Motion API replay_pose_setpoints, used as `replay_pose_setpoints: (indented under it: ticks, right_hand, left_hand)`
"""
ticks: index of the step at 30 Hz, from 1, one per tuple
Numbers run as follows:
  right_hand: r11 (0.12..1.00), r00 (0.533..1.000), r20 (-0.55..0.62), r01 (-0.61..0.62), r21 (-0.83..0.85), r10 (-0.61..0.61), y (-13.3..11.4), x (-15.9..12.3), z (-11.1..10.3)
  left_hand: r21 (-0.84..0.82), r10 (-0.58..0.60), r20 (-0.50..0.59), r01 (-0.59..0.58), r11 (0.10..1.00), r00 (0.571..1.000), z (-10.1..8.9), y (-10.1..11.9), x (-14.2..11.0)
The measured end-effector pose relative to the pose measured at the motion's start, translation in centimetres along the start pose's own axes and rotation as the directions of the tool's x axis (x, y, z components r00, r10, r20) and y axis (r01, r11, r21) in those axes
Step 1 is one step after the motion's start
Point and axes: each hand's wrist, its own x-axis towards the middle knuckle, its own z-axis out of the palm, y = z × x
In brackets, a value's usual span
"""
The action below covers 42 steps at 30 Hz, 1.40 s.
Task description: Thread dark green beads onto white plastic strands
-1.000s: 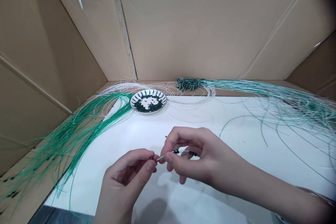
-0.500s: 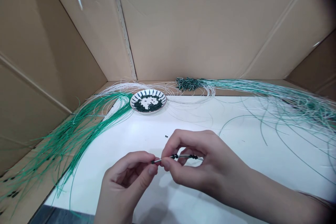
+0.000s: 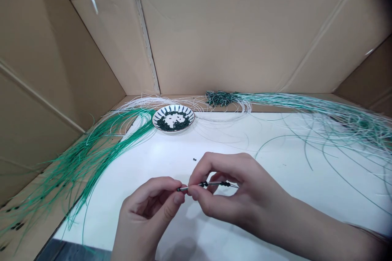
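Note:
Between my two hands runs a thin light-coloured wire [image 3: 214,183] with small black beads on it in separate groups. My right hand [image 3: 232,183] pinches the wire between thumb and forefinger, and a beaded stretch passes through the gap behind those fingertips. At the wire's left end, the thumb and forefinger of my left hand [image 3: 156,204] close around a tiny dark bead [image 3: 179,189]. The fingertips of both hands nearly touch. Just beyond them, a couple of loose dark beads [image 3: 194,159] lie on the white board [image 3: 147,159].
A striped plate [image 3: 158,113] with many dark beads stands at the board's back edge. Long green and white strands [image 3: 101,159] spread over the left side. Another bundle of strands [image 3: 275,100] stretches along the back to the right. Cardboard walls [image 3: 229,40] enclose the space.
Both hands keep nearly the same pinch and place. The whole view has shifted very slightly, with the scene a few pixels lower.

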Motion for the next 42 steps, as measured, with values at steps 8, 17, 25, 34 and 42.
replay_pose_setpoints:
  ticks: [8,17,25,34,42]
  right_hand:
    - [1.0,1.0,-0.002,-0.011,0.002,0.011,0.03,0.08,0.1]
    - [1.0,1.0,0.0,-0.024,-0.003,0.024,0.22,0.11,0.03]
    - [0.999,1.0,0.007,-0.025,0.027,0.025,0.14,-0.01,0.15]
    - [0.995,0.997,0.007,-0.08,0.054,0.08,0.33,0.1,0.19]
    - [0.998,0.999,0.005,-0.053,0.029,0.053,0.24,0.04,0.16]
  left_hand:
    - [-0.017,-0.019,0.014,0.02,1.0,1.0,0.04,-0.07,0.01]
    - [-0.01,-0.018,0.039,0.019,1.0,0.999,-0.03,-0.22,-0.04]
    - [-0.014,-0.012,0.05,0.013,1.0,0.999,-0.17,-0.4,0.19]
    - [-0.019,0.003,0.075,-0.002,1.0,0.997,-0.15,-0.56,0.01]
    - [-0.015,-0.013,0.05,0.014,1.0,0.999,0.0,-0.68,0.24]
